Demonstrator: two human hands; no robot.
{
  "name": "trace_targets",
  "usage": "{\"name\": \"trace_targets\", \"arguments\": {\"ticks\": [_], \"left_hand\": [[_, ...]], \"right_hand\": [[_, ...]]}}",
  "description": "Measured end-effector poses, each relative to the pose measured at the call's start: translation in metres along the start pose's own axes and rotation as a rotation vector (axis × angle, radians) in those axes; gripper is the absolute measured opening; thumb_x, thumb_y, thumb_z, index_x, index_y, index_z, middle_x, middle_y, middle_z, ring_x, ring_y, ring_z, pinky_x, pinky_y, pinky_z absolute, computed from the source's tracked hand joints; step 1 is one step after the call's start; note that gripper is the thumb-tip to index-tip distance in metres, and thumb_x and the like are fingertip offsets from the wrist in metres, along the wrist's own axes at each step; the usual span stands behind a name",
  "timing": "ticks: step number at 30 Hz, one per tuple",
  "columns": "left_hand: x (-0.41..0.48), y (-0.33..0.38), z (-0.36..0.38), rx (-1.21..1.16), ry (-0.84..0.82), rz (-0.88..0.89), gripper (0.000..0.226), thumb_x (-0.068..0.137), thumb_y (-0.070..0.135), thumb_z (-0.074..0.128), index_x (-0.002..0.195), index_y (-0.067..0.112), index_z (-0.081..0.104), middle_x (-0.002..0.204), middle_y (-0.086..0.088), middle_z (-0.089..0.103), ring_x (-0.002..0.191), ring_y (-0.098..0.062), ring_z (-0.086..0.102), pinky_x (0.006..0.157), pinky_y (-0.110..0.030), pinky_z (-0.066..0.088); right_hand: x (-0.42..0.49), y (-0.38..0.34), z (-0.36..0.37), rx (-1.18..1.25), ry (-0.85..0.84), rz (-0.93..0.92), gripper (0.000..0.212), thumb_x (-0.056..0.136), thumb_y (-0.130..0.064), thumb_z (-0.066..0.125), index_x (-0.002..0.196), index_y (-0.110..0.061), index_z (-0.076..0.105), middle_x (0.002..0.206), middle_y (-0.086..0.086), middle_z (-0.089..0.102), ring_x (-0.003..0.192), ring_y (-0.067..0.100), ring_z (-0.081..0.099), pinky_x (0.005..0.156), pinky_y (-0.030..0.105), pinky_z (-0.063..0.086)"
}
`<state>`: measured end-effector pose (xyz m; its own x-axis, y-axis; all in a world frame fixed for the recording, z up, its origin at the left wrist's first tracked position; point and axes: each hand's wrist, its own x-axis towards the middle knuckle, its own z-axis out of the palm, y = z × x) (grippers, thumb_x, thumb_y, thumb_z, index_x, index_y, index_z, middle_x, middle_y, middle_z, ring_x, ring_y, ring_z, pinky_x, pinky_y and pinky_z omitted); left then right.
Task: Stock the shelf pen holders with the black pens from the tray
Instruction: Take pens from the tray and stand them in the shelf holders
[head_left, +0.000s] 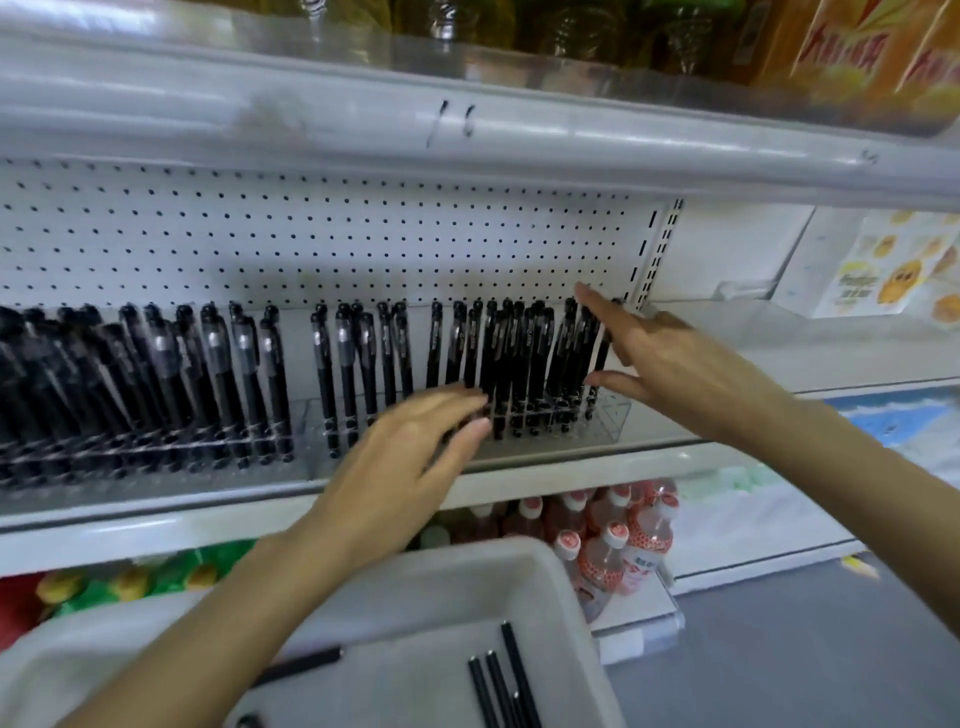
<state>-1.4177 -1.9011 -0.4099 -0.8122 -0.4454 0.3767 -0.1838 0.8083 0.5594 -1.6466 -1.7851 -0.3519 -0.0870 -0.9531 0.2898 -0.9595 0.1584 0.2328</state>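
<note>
Two clear pen holders stand on the white shelf. The left holder (156, 452) is packed with black pens. The right holder (608, 421) has several black pens (498, 358), sparse at its left and dense at its right. My left hand (410, 457) reaches with straight fingers to the front of the right holder, its fingertips at the pens' lower ends. My right hand (660, 358) is spread, the forefinger at the tops of the rightmost pens and the thumb low by the holder's right end. Below, the grey tray (561, 587) holds several loose black pens (498, 686).
A white pegboard (337, 244) backs the shelf. The shelf above (467, 124) overhangs and carries bottles and orange cartons. Pink-capped drink bottles (623, 545) stand on the shelf below, right of the tray. A yellow-printed paper sign (893, 270) hangs at the right.
</note>
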Motion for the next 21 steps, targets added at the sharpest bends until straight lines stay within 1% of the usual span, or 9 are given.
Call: {"name": "trace_targets", "arguments": {"ticks": [2,5,7,9,11,12,14,18,21], "left_hand": [[-0.020,-0.005,-0.016,-0.029,0.058,-0.017,0.051,0.094,0.052,0.029,0.132,0.027,0.052,0.128,0.020,0.048,0.122,0.007,0.038,0.104,-0.016,0.029],[-0.060,-0.020,-0.038,-0.003,0.031,-0.083,0.051,0.095,0.053,0.031,0.128,0.025,0.057,0.124,0.018,0.053,0.115,0.006,0.044,0.093,-0.001,0.028],[-0.089,-0.030,-0.050,0.034,0.001,-0.131,0.052,0.095,0.054,0.031,0.125,0.023,0.060,0.122,0.015,0.057,0.112,0.000,0.050,0.090,-0.007,0.034],[-0.115,-0.040,-0.060,0.059,-0.013,-0.195,0.051,0.094,0.054,0.034,0.119,0.021,0.065,0.118,0.009,0.063,0.108,-0.008,0.056,0.088,-0.016,0.038],[-0.137,-0.050,-0.069,0.067,-0.015,-0.252,0.055,0.093,0.058,0.035,0.109,0.018,0.069,0.107,0.003,0.069,0.100,-0.014,0.060,0.087,-0.027,0.041],[-0.146,-0.054,-0.073,0.086,-0.018,-0.267,0.059,0.091,0.060,0.031,0.104,0.016,0.069,0.100,0.000,0.070,0.095,-0.016,0.061,0.086,-0.033,0.041],[-0.161,-0.060,-0.082,0.132,-0.022,-0.298,0.065,0.088,0.061,0.025,0.098,0.014,0.068,0.092,-0.002,0.069,0.090,-0.017,0.060,0.082,-0.039,0.042],[-0.179,-0.069,-0.094,0.120,0.018,-0.372,0.051,0.091,0.056,0.031,0.103,0.024,0.069,0.078,0.012,0.064,0.079,-0.009,0.056,0.076,-0.036,0.047],[-0.187,-0.075,-0.096,0.062,0.083,-0.423,0.052,0.088,0.062,0.030,0.109,0.033,0.068,0.096,0.014,0.069,0.097,-0.009,0.060,0.089,-0.037,0.047]], "right_hand": [[-0.007,-0.025,-0.013,0.051,0.063,-0.056,0.076,0.083,-0.057,0.031,0.148,-0.022,0.011,0.075,-0.008,0.042,0.070,0.017,0.049,0.063,0.028,0.040],[-0.019,-0.078,-0.019,0.181,0.069,-0.127,0.072,0.082,-0.060,0.028,0.145,-0.025,0.025,0.071,-0.020,0.031,0.070,0.010,0.038,0.062,0.025,0.032],[-0.027,-0.120,-0.017,0.262,0.103,-0.228,0.060,0.089,-0.059,0.032,0.137,-0.023,0.040,0.071,-0.022,0.028,0.069,0.005,0.035,0.056,0.021,0.032],[-0.037,-0.159,-0.005,0.358,0.085,-0.313,0.048,0.091,-0.052,0.036,0.124,-0.021,0.052,0.081,-0.020,0.034,0.068,0.000,0.032,0.056,0.023,0.037],[-0.044,-0.197,0.012,0.484,-0.036,-0.331,0.045,0.090,-0.052,0.038,0.118,-0.021,0.057,0.089,-0.014,0.047,0.071,0.003,0.042,0.064,0.027,0.044],[-0.047,-0.215,0.021,0.549,-0.118,-0.317,0.046,0.089,-0.053,0.040,0.117,-0.021,0.059,0.097,-0.011,0.053,0.078,0.007,0.052,0.071,0.030,0.048],[-0.047,-0.246,0.036,0.634,-0.229,-0.277,0.043,0.092,-0.050,0.041,0.119,-0.022,0.059,0.111,-0.008,0.058,0.098,0.011,0.057,0.085,0.034,0.047],[-0.042,-0.293,0.052,0.801,-0.298,-0.209,0.032,0.097,-0.038,0.042,0.117,-0.021,0.060,0.103,-0.008,0.058,0.100,0.011,0.054,0.087,0.028,0.042],[-0.041,-0.312,0.061,0.801,-0.352,-0.167,0.031,0.095,-0.038,0.048,0.119,-0.021,0.060,0.108,-0.004,0.059,0.104,0.015,0.054,0.091,0.032,0.043]]}}
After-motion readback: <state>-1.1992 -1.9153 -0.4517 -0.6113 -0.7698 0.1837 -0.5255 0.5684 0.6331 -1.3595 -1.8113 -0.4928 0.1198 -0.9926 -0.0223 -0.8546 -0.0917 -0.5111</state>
